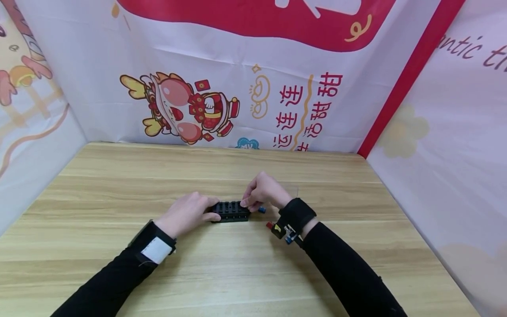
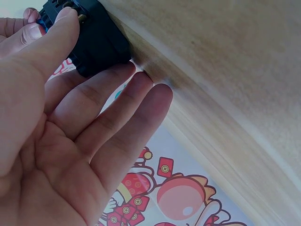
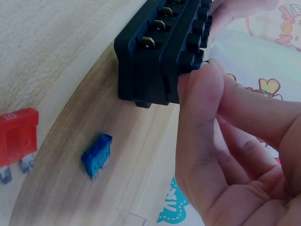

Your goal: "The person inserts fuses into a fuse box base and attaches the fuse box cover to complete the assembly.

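Note:
A black fuse box [image 1: 233,211] with a row of metal terminals lies on the wooden table, between both hands. My left hand [image 1: 192,213] grips its left end, thumb on the near side and fingers on the far side; in the left wrist view the other fingers extend along the table. At the box's right end is my right hand [image 1: 264,193], its thumb and index finger pinching a small blue blade fuse [image 3: 198,61] at the top slots. Fingertips hide most of that fuse. A second blue blade fuse [image 3: 97,155] and a red blade fuse [image 3: 19,136] lie close by.
A clear plastic piece [image 3: 128,219] lies beyond the loose blue fuse, partly cut off in the right wrist view. Printed cloth walls [image 1: 222,57] enclose the table [image 1: 190,281] at the back and sides. Both wrists carry black straps [image 1: 297,214].

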Motion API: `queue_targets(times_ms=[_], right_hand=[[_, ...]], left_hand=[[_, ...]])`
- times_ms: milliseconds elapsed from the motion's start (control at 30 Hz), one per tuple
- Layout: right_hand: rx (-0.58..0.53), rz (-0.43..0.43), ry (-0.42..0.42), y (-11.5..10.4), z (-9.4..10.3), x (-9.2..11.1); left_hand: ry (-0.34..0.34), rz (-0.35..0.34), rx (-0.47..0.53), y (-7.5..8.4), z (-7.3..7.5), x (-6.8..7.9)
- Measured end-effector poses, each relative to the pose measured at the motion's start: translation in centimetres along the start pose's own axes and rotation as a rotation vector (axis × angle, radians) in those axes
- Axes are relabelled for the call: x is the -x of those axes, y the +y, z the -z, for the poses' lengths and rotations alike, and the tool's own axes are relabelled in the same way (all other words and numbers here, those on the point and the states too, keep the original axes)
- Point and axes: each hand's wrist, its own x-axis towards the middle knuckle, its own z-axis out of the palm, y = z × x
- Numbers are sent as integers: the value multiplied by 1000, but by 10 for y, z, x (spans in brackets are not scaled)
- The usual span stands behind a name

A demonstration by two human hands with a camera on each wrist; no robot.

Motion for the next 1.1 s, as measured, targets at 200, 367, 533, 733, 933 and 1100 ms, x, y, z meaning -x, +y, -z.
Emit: queue_targets(times_ms=[200,367,533,733,933,1100], right_hand=[[-14,-1,-13,0,1,-1],[-19,3,-26,-1,2,-1],[-17,-11,-37,-1,2,-2],[1,-8,-53,-1,5,-3],[7,7,-46,0,4,-1],[39,37,21,-2,-1,6]], left_hand=[[-3,5,3,0,0,1],[-7,11,6,1,1,1],[-11,15,3,2,1,1],[-3,7,1,2,1,1],[-1,4,9,1,1,2],[-8,11,14,1,0,2]])
